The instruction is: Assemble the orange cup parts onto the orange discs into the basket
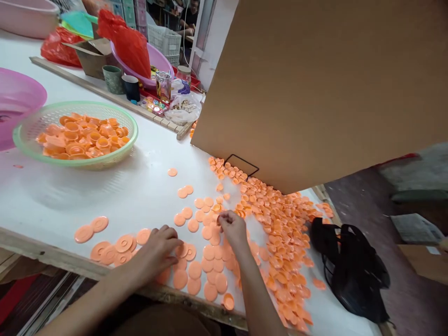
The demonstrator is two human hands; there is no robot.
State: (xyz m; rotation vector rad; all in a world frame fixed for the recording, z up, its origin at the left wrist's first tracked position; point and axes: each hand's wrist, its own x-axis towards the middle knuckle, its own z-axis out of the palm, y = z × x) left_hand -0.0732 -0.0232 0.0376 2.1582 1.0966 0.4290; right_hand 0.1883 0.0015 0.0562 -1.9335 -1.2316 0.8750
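My right hand (pixel 234 228) is closed in a pinch at the edge of an orange plastic disc (pixel 214 218), among many flat discs lying on the white table. The fingertips partly cover what they grip. Nearer the front edge, my left hand (pixel 159 249) hovers low over more discs with thumb and fingers apart, holding nothing that I can see. Beside it lies a loose group of ringed discs (pixel 124 242). A single orange cup-shaped piece (pixel 228 301) sits at the table's front edge. To the right spreads a large heap of small orange cup-like pieces (pixel 276 233).
A green-rimmed basket (pixel 131 140) of orange pieces stands at left, by a pink basin (pixel 24 88). A big cardboard sheet (pixel 315 93) rises behind the heap. A black bag (pixel 360 275) lies at the right edge. Cups and a wooden strip (pixel 150 114) are farther back.
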